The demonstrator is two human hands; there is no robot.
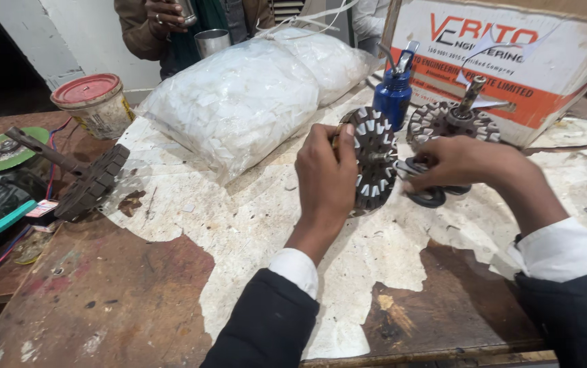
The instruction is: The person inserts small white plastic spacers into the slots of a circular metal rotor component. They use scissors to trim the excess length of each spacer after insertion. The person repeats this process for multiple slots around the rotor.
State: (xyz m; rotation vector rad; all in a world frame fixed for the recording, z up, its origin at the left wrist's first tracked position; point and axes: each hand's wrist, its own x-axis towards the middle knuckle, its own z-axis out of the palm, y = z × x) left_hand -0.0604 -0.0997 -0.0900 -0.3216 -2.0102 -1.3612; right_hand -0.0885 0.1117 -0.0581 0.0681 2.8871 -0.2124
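The slotted motor core [374, 160] stands on edge above the table [102, 300] between both hands — left hand [325, 178] fingers curled round its left rim, right hand [460, 163] just beside its shaft end, fingers seemingly pinching something small there — axis pointing rightward.

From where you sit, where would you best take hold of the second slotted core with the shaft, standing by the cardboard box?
Probably by the metal shaft that sticks up from the slotted core, coming from above. The core lies flat with its shaft upward and free, while the box blocks the far side.
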